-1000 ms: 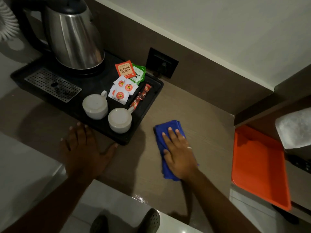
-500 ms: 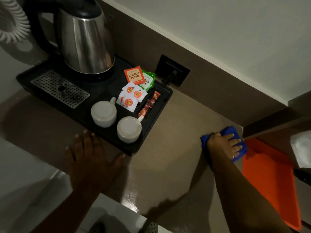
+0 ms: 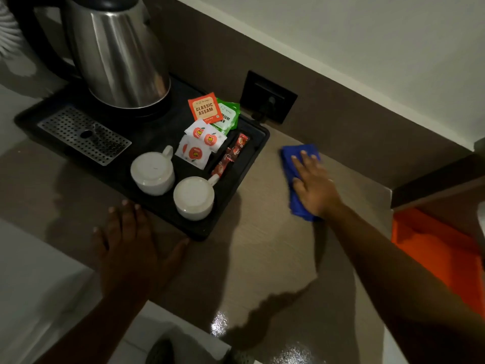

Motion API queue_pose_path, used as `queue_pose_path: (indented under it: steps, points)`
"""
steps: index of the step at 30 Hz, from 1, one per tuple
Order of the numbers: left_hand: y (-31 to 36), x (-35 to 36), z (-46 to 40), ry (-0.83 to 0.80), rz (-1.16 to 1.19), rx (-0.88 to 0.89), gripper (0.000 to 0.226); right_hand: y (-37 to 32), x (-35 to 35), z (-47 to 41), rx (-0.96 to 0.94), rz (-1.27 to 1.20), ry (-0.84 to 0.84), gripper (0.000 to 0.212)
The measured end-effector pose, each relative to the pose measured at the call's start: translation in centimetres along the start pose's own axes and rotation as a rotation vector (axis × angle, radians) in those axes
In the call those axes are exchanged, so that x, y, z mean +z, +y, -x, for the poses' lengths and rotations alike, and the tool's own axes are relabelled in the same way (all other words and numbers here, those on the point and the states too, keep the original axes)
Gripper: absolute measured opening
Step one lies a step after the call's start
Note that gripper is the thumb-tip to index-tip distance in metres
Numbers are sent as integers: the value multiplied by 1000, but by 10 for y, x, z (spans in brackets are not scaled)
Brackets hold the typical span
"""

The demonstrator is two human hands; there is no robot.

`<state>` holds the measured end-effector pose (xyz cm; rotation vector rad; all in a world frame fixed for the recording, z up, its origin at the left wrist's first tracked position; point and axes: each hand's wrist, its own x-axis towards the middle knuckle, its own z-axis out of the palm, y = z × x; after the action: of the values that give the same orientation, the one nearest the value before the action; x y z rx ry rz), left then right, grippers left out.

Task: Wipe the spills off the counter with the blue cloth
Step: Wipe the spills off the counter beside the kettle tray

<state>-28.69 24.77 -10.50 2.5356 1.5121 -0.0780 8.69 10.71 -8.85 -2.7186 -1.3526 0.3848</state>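
Note:
The blue cloth (image 3: 291,164) lies folded on the brown counter (image 3: 262,245), near the back wall and just right of the black tray. My right hand (image 3: 313,183) presses flat on top of it, fingers spread toward the wall, covering most of the cloth. My left hand (image 3: 131,248) rests palm down on the counter at the tray's front edge, holding nothing. A wet sheen (image 3: 219,323) glints on the counter near its front edge.
A black tray (image 3: 236,203) carries a steel kettle (image 3: 118,53), two upturned white cups (image 3: 153,170), tea sachets (image 3: 204,109) and a metal drip grate (image 3: 84,134). A wall socket (image 3: 267,97) sits behind. An orange tray (image 3: 433,253) lies lower at the right.
My right hand has slid the cloth from the counter's right end back left toward the tray and nearer the wall. My left hand has stayed planted.

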Motion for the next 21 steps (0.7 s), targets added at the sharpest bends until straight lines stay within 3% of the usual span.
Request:
queue_pose_path:
  steps: [5, 11, 13, 17, 19, 21]
  points:
    - [14, 1, -5, 26, 43, 9, 121, 98, -11, 64, 462, 31, 123, 56]
    - [2, 12, -1, 76, 74, 32, 119, 11, 2, 44, 947, -82, 182, 64]
    - [1, 13, -2, 90, 67, 44, 117, -39, 6, 27, 876, -74, 151, 65]
    - [0, 10, 2, 117, 62, 59, 112, -121, 29, 31, 221, -10, 123, 61]
    - [2, 5, 2, 92, 64, 53, 114, -98, 25, 54, 12, 21, 66, 59]
    - [3, 2, 2, 69, 73, 43, 116, -47, 22, 88, 5, 15, 54, 59]
